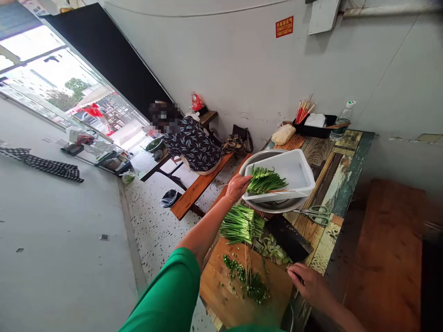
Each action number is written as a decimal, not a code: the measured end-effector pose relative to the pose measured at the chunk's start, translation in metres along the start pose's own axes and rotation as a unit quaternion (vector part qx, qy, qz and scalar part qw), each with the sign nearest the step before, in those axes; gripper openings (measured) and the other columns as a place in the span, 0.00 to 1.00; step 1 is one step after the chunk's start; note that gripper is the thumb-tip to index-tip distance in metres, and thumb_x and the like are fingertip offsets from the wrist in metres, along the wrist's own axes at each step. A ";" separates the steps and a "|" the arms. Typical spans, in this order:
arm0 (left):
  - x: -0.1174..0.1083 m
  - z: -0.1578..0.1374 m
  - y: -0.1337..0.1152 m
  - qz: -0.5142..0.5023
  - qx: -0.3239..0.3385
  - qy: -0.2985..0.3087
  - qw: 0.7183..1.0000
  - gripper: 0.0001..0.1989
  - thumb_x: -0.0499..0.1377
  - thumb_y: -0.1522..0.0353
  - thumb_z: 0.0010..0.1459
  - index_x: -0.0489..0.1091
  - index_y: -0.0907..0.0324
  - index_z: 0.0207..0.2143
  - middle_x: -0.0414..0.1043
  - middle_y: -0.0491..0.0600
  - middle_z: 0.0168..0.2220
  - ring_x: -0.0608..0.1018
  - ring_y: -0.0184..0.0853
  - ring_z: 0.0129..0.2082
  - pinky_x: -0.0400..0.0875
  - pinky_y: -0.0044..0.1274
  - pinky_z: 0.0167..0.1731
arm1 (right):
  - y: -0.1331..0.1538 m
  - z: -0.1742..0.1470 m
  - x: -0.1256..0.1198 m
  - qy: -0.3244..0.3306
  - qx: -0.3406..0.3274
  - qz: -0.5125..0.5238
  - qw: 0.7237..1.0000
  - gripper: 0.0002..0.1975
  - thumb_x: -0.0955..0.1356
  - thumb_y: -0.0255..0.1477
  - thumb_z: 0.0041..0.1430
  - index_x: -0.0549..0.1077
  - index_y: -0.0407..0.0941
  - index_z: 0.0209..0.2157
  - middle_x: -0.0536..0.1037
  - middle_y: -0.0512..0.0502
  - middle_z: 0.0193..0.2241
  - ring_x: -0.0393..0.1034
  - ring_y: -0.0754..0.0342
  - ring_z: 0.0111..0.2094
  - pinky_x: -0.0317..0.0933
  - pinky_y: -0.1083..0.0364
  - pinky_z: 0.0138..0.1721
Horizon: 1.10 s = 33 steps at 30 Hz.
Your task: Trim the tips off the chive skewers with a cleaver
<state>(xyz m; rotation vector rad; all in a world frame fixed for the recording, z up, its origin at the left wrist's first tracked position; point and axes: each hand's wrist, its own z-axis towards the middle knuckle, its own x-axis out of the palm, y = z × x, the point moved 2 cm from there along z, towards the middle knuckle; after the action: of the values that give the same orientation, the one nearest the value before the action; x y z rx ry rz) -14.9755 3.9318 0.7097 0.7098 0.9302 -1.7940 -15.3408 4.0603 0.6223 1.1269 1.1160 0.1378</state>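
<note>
My left hand point(239, 186) is closed on a bundle of skewered green chives point(266, 180), holding it over the near end of a white plastic tray point(299, 168). Under that tray sits a round metal basin point(247, 162). More skewered chives point(240, 225) lie across the far edge of a wooden cutting board point(221, 281), their thin sticks pointing toward me. Chopped green bits point(254, 288) are scattered over the board. My right hand point(308, 281) hovers by the board's right edge with fingers pinched together; whatever they hold is unclear. Beside it lies a dark, wide-bladed knife point(289, 237).
Green-handled scissors point(319, 215) rest right of the basin. A black box point(315, 129) with red-tipped sticks and a plastic bottle point(341, 121) stand at the table's far end. A person point(195, 143) sits on a bench beyond. Another wooden bench point(387, 249) is at right.
</note>
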 end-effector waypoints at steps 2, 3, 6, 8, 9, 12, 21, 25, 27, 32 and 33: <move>0.006 -0.013 0.004 -0.007 0.013 0.035 0.999 0.16 0.52 0.68 0.64 0.74 0.53 0.50 0.79 0.50 0.39 0.75 0.36 0.37 0.68 0.29 0.44 | 0.000 0.001 0.003 0.013 0.002 -0.006 1.000 0.19 0.56 0.36 0.68 0.74 0.46 0.32 0.76 0.45 0.31 0.71 0.54 0.33 0.62 0.56 0.35; 0.008 -0.018 0.006 -0.006 0.013 0.048 0.999 0.16 0.53 0.69 0.63 0.73 0.53 0.51 0.79 0.50 0.40 0.75 0.36 0.38 0.68 0.29 0.45 | -0.001 0.001 0.005 0.019 0.005 -0.011 1.000 0.19 0.56 0.36 0.68 0.74 0.46 0.32 0.76 0.45 0.31 0.71 0.54 0.33 0.62 0.56 0.35; 0.009 -0.030 0.010 0.009 -0.004 0.087 0.996 0.21 0.54 0.71 0.60 0.70 0.54 0.55 0.78 0.52 0.43 0.75 0.38 0.43 0.68 0.31 0.48 | -0.005 0.004 0.014 0.043 0.017 -0.020 0.999 0.19 0.56 0.36 0.67 0.74 0.45 0.32 0.77 0.45 0.31 0.72 0.53 0.34 0.62 0.55 0.37; 0.004 -0.038 0.010 0.014 -0.014 0.091 0.996 0.24 0.54 0.71 0.59 0.66 0.56 0.59 0.76 0.54 0.47 0.74 0.39 0.48 0.67 0.33 0.50 | -0.007 0.008 0.024 0.067 0.030 -0.021 0.997 0.18 0.57 0.35 0.66 0.74 0.45 0.32 0.77 0.44 0.31 0.72 0.52 0.35 0.62 0.55 0.39; 0.001 -0.043 0.008 0.014 -0.016 0.077 0.997 0.26 0.54 0.71 0.58 0.65 0.57 0.60 0.75 0.54 0.49 0.73 0.40 0.50 0.66 0.34 0.52 | -0.006 0.011 0.031 0.082 0.037 -0.023 0.996 0.18 0.57 0.35 0.65 0.74 0.45 0.32 0.78 0.44 0.32 0.72 0.52 0.36 0.62 0.54 0.39; -0.014 -0.072 -0.003 0.013 -0.033 0.004 0.999 0.27 0.53 0.71 0.58 0.62 0.59 0.61 0.71 0.56 0.54 0.70 0.41 0.56 0.62 0.35 0.57 | 0.003 0.025 0.058 0.128 0.047 -0.013 0.991 0.15 0.59 0.32 0.63 0.76 0.44 0.35 0.79 0.43 0.34 0.73 0.51 0.38 0.62 0.54 0.40; -0.026 -0.202 -0.045 0.051 -0.095 0.178 0.978 0.43 0.61 0.62 0.53 0.47 0.59 0.68 0.54 0.56 0.67 0.55 0.46 0.67 0.51 0.38 0.64 | 0.037 0.087 0.136 0.089 0.160 -0.030 0.983 0.11 0.65 0.32 0.60 0.76 0.42 0.40 0.80 0.44 0.32 0.72 0.54 0.33 0.58 0.58 0.34; -0.004 -0.199 -0.044 0.080 -0.136 0.240 0.958 0.52 0.66 0.60 0.47 0.42 0.58 0.69 0.45 0.54 0.70 0.47 0.47 0.69 0.41 0.41 0.66 | 0.037 0.098 0.147 0.062 0.176 -0.055 0.981 0.10 0.66 0.30 0.59 0.75 0.43 0.26 0.79 0.44 0.27 0.70 0.55 0.29 0.54 0.58 0.30; 0.005 -0.191 -0.041 0.085 -0.145 0.245 0.955 0.52 0.67 0.61 0.46 0.44 0.57 0.69 0.44 0.54 0.70 0.46 0.47 0.70 0.39 0.41 0.66 | 0.039 0.100 0.147 0.049 0.173 -0.057 0.982 0.10 0.65 0.29 0.57 0.74 0.44 0.25 0.78 0.46 0.26 0.69 0.56 0.27 0.53 0.59 0.29; 0.005 -0.178 -0.037 0.052 -0.156 0.239 0.957 0.45 0.67 0.61 0.46 0.54 0.56 0.65 0.46 0.54 0.70 0.47 0.45 0.69 0.39 0.42 0.66 | 0.054 0.095 0.136 0.014 0.152 -0.041 0.987 0.08 0.64 0.30 0.54 0.74 0.45 0.27 0.77 0.49 0.24 0.67 0.58 0.25 0.54 0.60 0.27; 0.001 -0.177 -0.036 0.044 -0.161 0.228 0.959 0.43 0.67 0.60 0.46 0.56 0.56 0.64 0.48 0.54 0.69 0.48 0.45 0.69 0.39 0.42 0.66 | 0.058 0.093 0.133 0.004 0.147 -0.031 0.989 0.08 0.64 0.31 0.54 0.74 0.45 0.28 0.77 0.49 0.24 0.67 0.57 0.25 0.54 0.60 0.27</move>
<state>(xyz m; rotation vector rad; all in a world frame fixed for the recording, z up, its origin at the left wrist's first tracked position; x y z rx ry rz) -14.9988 4.0889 0.6232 0.9537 1.4335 -1.3743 -15.1801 4.1066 0.5810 1.3512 1.2030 -0.0752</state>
